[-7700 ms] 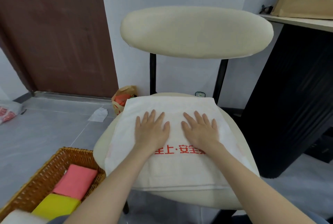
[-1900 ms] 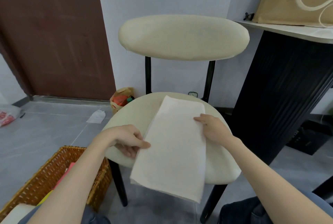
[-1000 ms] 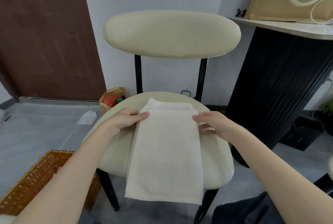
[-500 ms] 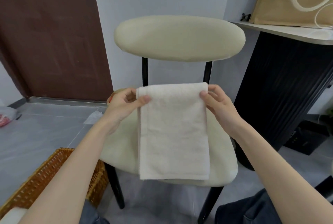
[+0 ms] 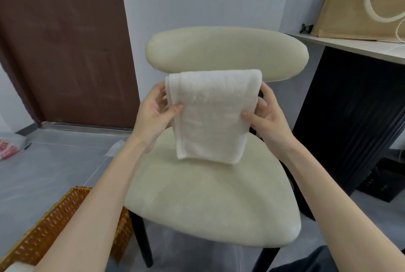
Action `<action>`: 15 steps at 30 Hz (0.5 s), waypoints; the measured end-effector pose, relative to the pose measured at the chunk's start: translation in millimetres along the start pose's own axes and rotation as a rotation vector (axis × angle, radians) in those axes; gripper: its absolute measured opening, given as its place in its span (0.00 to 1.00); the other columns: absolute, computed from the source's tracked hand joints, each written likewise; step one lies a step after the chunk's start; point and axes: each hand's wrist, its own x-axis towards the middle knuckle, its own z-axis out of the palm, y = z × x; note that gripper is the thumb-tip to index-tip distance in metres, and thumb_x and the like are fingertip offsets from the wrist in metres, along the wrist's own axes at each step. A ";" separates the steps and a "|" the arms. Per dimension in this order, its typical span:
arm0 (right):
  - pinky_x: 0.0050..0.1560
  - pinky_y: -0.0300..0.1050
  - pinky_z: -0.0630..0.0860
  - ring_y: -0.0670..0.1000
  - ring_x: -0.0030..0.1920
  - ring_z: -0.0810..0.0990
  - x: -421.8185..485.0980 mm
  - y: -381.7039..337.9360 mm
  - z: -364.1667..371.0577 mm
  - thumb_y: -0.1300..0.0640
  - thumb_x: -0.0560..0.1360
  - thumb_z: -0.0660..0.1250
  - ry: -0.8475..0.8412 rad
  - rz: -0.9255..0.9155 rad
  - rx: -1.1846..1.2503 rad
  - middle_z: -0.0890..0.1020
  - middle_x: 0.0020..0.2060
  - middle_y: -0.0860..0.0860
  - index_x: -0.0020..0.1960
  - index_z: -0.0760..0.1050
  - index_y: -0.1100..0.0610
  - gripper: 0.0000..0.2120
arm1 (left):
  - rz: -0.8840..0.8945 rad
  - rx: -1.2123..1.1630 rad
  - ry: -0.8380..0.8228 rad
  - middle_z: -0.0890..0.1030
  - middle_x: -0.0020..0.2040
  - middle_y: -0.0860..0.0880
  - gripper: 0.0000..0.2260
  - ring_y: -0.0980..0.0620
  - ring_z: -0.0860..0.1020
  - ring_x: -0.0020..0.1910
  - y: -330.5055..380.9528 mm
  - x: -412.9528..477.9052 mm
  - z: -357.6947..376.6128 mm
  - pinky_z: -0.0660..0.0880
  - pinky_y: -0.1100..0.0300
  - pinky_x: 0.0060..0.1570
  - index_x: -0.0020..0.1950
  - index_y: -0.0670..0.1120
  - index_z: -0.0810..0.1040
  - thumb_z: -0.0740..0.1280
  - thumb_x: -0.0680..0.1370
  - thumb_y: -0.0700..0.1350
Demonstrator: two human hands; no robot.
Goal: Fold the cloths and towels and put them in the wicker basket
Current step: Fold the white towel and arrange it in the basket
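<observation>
A white towel (image 5: 211, 114), folded into a narrow strip and doubled over at the top, hangs in the air above the cream chair seat (image 5: 210, 201). My left hand (image 5: 156, 114) pinches its left edge, thumb in front and fingers behind. My right hand (image 5: 264, 114) pinches the right edge the same way. The wicker basket (image 5: 50, 230) stands on the floor at the lower left, beside the chair, partly hidden by my left forearm; its contents are out of sight.
The chair's padded backrest (image 5: 225, 52) rises behind the towel. A black cabinet (image 5: 350, 122) with a shelf and a tan bag (image 5: 359, 2) stands at the right. A brown door (image 5: 63, 41) is at the left; a bag (image 5: 8, 147) and paper lie on the grey floor.
The towel was lifted off the seat by its top corners. Since half a second ago its hanging length has halved, and my hands have shifted down its sides.
</observation>
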 end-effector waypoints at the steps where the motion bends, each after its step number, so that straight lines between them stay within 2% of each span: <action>1: 0.59 0.51 0.76 0.53 0.61 0.77 2.9 -0.5 1.3 0.71 0.77 0.62 0.030 -0.030 0.000 0.79 0.58 0.57 0.71 0.62 0.43 0.32 | 0.041 0.002 0.009 0.80 0.56 0.49 0.18 0.51 0.78 0.57 1.5 3.7 1.3 0.77 0.54 0.56 0.62 0.45 0.73 0.67 0.75 0.30; 3: 0.57 0.47 0.76 0.50 0.59 0.77 5.4 -0.1 4.5 0.73 0.76 0.60 0.080 -0.056 0.007 0.79 0.54 0.55 0.70 0.63 0.44 0.32 | 0.079 0.006 0.024 0.80 0.55 0.51 0.17 0.50 0.78 0.58 1.7 6.4 3.4 0.76 0.51 0.58 0.59 0.45 0.75 0.67 0.75 0.30; 6: 0.61 0.49 0.74 0.49 0.58 0.79 -0.6 9.4 8.8 0.73 0.75 0.61 0.132 -0.011 -0.025 0.80 0.53 0.56 0.69 0.63 0.44 0.32 | 0.014 0.051 0.040 0.83 0.50 0.55 0.15 0.52 0.81 0.54 -8.8 -3.8 0.7 0.78 0.55 0.54 0.59 0.46 0.77 0.68 0.75 0.32; 8: 0.59 0.47 0.75 0.49 0.56 0.79 -8.7 17.1 10.9 0.70 0.75 0.63 0.121 0.050 -0.054 0.80 0.54 0.55 0.69 0.64 0.41 0.32 | -0.036 0.106 0.020 0.83 0.51 0.56 0.15 0.54 0.81 0.54 -16.6 -15.5 -2.6 0.76 0.56 0.57 0.60 0.48 0.77 0.68 0.76 0.35; 10: 0.58 0.45 0.74 0.47 0.55 0.80 -15.8 19.9 11.7 0.66 0.75 0.66 0.095 0.106 -0.066 0.79 0.55 0.52 0.69 0.63 0.37 0.32 | -0.084 0.102 -0.052 0.82 0.53 0.57 0.14 0.58 0.80 0.55 -15.3 -26.8 -3.0 0.75 0.63 0.55 0.62 0.49 0.75 0.66 0.78 0.37; 12: 0.61 0.49 0.75 0.47 0.56 0.80 -22.5 19.1 9.6 0.62 0.75 0.68 0.070 0.142 -0.050 0.79 0.56 0.52 0.68 0.63 0.35 0.31 | -0.130 0.079 -0.133 0.81 0.54 0.60 0.14 0.62 0.78 0.56 -9.8 -35.6 -2.1 0.75 0.69 0.51 0.64 0.50 0.72 0.64 0.79 0.41; 15: 0.61 0.52 0.75 0.51 0.58 0.80 -33.5 15.7 2.4 0.60 0.74 0.69 0.010 0.192 -0.017 0.80 0.58 0.52 0.66 0.63 0.32 0.31 | -0.170 0.091 -0.221 0.79 0.57 0.61 0.15 0.64 0.77 0.56 -2.0 -49.6 -2.7 0.75 0.70 0.51 0.64 0.56 0.70 0.64 0.78 0.45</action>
